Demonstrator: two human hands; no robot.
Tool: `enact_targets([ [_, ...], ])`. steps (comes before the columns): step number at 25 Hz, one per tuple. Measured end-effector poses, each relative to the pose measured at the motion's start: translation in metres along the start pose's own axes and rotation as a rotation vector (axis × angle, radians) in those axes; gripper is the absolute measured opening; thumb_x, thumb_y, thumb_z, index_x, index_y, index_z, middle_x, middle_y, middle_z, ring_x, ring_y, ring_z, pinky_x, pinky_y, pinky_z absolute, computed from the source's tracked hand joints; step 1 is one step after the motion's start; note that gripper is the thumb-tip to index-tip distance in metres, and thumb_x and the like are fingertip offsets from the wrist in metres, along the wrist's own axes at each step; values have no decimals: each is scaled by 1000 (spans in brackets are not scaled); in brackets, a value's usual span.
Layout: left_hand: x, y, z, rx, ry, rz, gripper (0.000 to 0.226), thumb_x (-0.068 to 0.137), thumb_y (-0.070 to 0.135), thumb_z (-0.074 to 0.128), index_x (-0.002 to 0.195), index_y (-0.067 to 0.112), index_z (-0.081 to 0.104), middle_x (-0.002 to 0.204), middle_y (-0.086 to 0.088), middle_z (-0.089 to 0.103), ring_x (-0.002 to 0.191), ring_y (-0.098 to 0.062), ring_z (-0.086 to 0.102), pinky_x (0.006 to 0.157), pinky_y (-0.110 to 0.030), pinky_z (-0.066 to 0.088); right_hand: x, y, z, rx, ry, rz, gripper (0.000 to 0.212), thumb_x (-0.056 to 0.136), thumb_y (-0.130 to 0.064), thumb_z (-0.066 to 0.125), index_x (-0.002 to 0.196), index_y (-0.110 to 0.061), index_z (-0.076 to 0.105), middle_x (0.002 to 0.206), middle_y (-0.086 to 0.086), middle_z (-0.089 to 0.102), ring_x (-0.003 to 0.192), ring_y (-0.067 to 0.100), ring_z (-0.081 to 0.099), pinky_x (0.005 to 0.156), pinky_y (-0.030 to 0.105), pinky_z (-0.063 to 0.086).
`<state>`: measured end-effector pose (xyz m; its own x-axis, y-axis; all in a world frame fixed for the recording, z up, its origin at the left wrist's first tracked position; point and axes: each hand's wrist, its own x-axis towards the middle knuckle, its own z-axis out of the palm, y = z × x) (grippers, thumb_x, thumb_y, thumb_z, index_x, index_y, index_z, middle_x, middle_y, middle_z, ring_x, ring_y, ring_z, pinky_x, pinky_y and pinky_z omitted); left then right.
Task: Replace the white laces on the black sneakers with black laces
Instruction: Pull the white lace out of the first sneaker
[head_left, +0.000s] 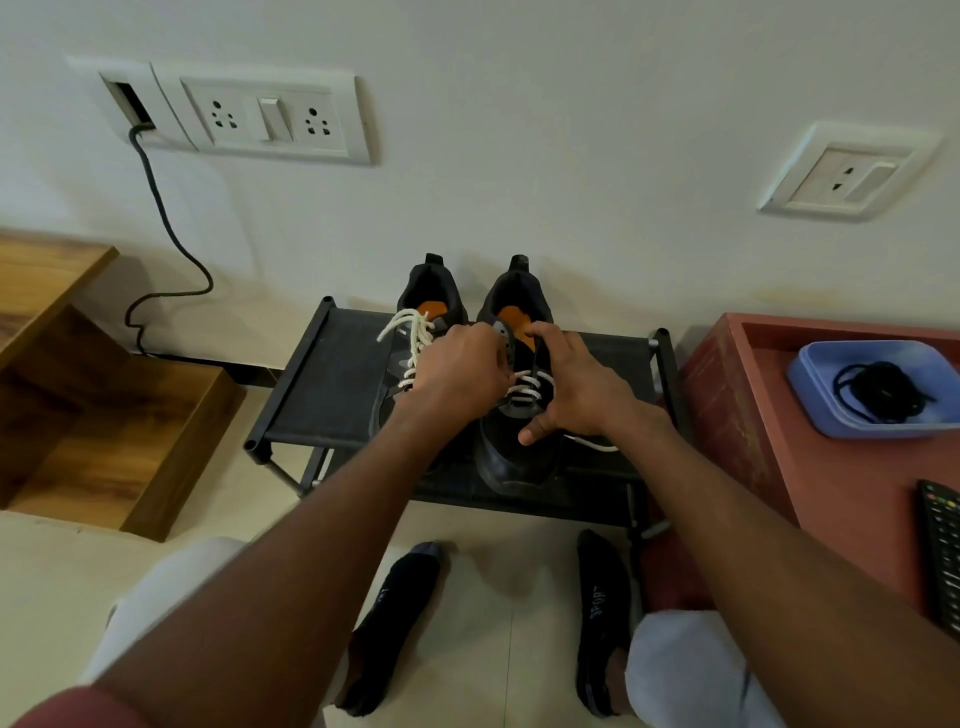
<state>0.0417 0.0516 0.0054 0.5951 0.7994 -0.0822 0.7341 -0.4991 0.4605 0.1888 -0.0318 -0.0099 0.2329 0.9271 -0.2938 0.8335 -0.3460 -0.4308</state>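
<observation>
Two black sneakers with orange insoles stand side by side on a low black rack (322, 374), heels to the wall. The left sneaker (434, 291) still carries its white lace (413, 332) in a loose bow. On the right sneaker (514, 457) my left hand (460, 374) pinches the white lace (527, 387) near the upper eyelets. My right hand (576, 384) grips that shoe's side and tongue, thumb low on the vamp. A loose end of white lace (592, 444) trails to the right. Black laces (878, 392) lie coiled in a blue tray (810, 410) at the right.
The blue tray sits on a red cabinet (753, 415), with a remote control (943, 551) at its near edge. A wooden open shelf (104, 415) stands at the left. A black cable (166, 223) hangs from the wall sockets. My socked feet (602, 613) rest on the tiled floor.
</observation>
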Motion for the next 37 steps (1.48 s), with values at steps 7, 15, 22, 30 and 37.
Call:
enact_targets([
  [7,-8,-2,-6,-145,-26,-25,17,96,23,72,81,13,72,77,-4,69,71,-19,66,65,-35,55,-5,-7,3,10,24,38,140,54,-35,104,156,-46,9,160,2,30,136,43,52,100,61,50],
  [15,-18,-4,7,-578,0,-220,16,101,12,60,90,7,69,89,-8,74,82,-17,70,67,-26,58,-7,-5,2,21,28,22,138,50,-38,105,151,-51,12,159,0,35,137,40,52,102,60,51],
  [22,1,-7,-24,-713,33,-196,28,102,28,63,90,3,68,73,-10,65,65,-15,60,54,-21,48,-6,0,2,42,33,15,136,55,-40,103,155,-44,11,162,1,35,140,37,49,104,61,49],
  [30,12,-14,-11,-490,77,-32,26,93,28,77,74,14,65,73,-4,69,70,-16,67,69,-36,57,0,-3,-5,-46,-12,36,138,55,-39,103,156,-46,9,163,1,36,139,38,51,104,61,49],
  [37,24,-15,-50,-1306,190,-270,17,107,20,55,93,11,55,82,-5,74,78,-20,73,65,-33,49,17,-6,-22,-128,-108,67,127,54,-37,104,152,-38,22,161,0,41,135,39,54,103,60,50],
])
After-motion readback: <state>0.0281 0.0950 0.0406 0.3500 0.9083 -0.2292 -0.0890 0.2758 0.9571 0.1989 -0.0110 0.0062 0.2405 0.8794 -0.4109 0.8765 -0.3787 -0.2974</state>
